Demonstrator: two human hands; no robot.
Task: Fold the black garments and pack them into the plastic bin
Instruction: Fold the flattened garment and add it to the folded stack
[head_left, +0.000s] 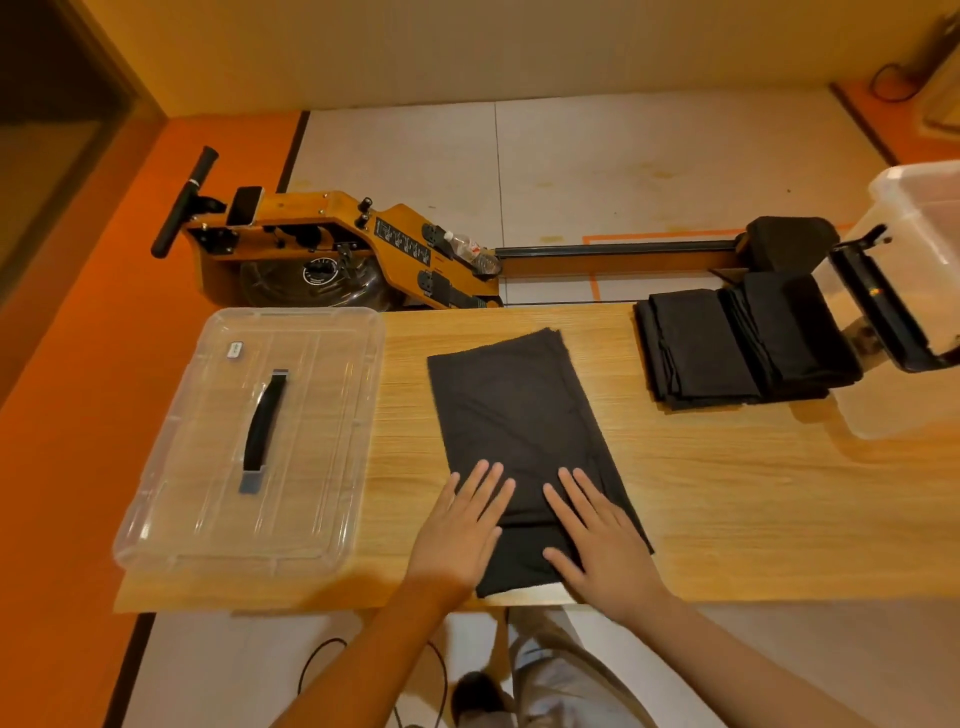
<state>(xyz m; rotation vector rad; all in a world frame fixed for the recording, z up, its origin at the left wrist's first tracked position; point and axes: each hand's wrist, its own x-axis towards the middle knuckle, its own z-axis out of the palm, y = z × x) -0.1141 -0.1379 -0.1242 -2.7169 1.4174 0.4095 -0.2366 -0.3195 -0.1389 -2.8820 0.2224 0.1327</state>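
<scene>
Left hand (462, 530) and right hand (602, 540) lie flat, grip released, fingers straight, pressing the near end of the black garment (514, 410) mid-tabletop (737, 499); the folded stack (727, 348) sits far right beside the plastic bin (893, 410), lid (208, 467) left

At frame center a black garment (514, 441) lies on the wooden table (727, 493). The left hand (462, 530) and right hand (602, 540) press flat on its lower end. A clear lid (254, 436) sits left; folded garments (737, 348) and the bin (914, 291) sit upper right.
</scene>
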